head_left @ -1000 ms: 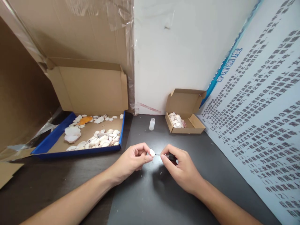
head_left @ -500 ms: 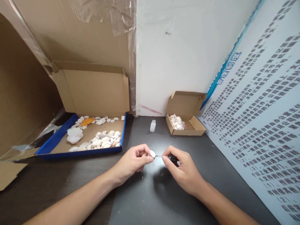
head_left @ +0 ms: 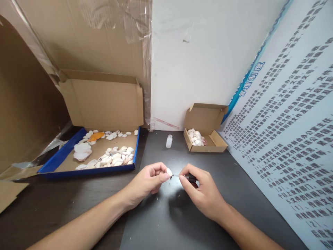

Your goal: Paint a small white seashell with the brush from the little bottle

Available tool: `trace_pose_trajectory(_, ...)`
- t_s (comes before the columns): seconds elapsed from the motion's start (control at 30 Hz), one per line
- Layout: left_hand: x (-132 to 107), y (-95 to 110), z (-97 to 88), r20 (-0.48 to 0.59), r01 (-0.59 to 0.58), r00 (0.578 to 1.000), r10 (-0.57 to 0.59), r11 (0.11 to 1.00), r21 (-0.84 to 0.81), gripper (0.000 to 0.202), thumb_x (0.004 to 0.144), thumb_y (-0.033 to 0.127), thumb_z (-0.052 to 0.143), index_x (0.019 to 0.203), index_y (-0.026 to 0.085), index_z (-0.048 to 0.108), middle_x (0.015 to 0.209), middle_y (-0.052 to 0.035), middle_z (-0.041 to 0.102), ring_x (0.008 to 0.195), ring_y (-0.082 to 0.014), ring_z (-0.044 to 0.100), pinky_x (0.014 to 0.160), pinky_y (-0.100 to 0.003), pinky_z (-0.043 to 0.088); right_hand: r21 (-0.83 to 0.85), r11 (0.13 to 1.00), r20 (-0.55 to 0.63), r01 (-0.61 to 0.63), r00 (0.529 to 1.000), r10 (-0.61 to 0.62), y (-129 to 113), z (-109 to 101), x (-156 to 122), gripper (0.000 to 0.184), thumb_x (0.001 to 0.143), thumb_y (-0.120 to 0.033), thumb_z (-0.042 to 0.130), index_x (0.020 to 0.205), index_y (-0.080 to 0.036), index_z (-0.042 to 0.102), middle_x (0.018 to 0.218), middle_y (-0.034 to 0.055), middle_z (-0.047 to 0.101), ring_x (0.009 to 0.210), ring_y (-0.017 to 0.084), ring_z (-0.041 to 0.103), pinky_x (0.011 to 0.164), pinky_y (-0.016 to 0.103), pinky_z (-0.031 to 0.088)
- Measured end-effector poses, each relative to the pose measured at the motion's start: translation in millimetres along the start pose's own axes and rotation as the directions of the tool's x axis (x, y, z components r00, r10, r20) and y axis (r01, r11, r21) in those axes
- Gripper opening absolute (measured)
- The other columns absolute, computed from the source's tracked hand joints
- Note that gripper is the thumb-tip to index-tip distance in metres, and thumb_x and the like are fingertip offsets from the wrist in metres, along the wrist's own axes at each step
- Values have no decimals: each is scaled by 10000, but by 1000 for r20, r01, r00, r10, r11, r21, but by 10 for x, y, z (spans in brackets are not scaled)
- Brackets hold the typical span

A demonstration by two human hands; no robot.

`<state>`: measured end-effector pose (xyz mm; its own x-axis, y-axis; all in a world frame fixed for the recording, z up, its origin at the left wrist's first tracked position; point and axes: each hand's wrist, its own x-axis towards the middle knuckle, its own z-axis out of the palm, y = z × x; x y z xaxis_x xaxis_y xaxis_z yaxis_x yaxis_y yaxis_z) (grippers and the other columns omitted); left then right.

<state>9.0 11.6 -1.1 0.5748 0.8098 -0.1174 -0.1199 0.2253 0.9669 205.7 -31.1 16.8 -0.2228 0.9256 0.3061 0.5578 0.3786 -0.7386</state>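
My left hand [head_left: 149,180] pinches a small white shell [head_left: 169,171] between thumb and fingers, just above the dark table [head_left: 161,222]. My right hand [head_left: 201,191] is closed on a small black-handled brush [head_left: 191,178], and its thin tip touches the shell's right edge. Both hands are close together in the middle of the view. A little open clear bottle [head_left: 169,141] stands on the table behind them.
A blue-edged flat cardboard box [head_left: 65,152] at the left holds several white shells and an orange one. A small open carton [head_left: 217,143] with a few shells sits at the back right. A printed poster [head_left: 291,132] leans along the right; cardboard sheets stand at the left.
The hands stay almost still, the brush tip working at the shell. The view has shifted slightly, so the boxes sit a little lower and rightward in the picture.
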Motion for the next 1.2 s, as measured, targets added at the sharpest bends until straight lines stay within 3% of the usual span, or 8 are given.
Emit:
trace_pose_trajectory(0.53, -21, 22, 19, -26, 27, 999, -30, 993, -118, 334, 752, 421, 789, 773, 181, 557, 580, 91, 372, 475, -42, 265, 465, -207, 212, -62, 998, -65, 31, 997, -35, 2, 12, 4, 199, 899, -246, 511, 707, -197, 530, 601, -41, 504, 541, 106, 449, 519, 224, 339)
trace_pose_trajectory(0.73, -25, 40, 32, -27, 29, 999, -32, 991, -134, 354, 730, 435, 803, 775, 178, 563, 579, 90, 378, 482, -45, 254, 465, -206, 212, -110, 994, -91, -12, 996, 2, 9, -6, 18, 218, 895, -247, 512, 682, -204, 495, 578, -40, 482, 526, 111, 444, 513, 234, 335)
trace_pose_trajectory(0.93, -19, 23, 14, -20, 40, 999, -43, 992, -118, 349, 745, 447, 789, 788, 173, 575, 561, 91, 365, 474, -45, 259, 463, -207, 205, -70, 996, -60, 63, 996, -67, 9, -11, -5, 205, 907, -243, 495, 707, -206, 520, 604, -27, 516, 546, 121, 469, 526, 237, 358)
trace_pose_trajectory(1.1, -13, 15, 3, -19, 43, 999, -46, 993, -108, 336, 761, 445, 774, 803, 167, 589, 547, 90, 358, 475, -49, 258, 462, -208, 198, -128, 990, -39, -51, 998, 46, 32, 8, 18, 209, 894, -242, 512, 689, -205, 500, 576, -44, 474, 525, 112, 431, 513, 238, 322)
trace_pose_trajectory(1.2, -10, 18, -1, -28, 41, 999, -44, 992, -116, 331, 758, 436, 779, 812, 169, 592, 563, 90, 368, 479, -47, 265, 462, -206, 207, -98, 995, -36, -20, 999, 17, 30, 0, 18, 207, 903, -249, 506, 700, -204, 508, 589, -40, 485, 537, 114, 442, 522, 237, 337)
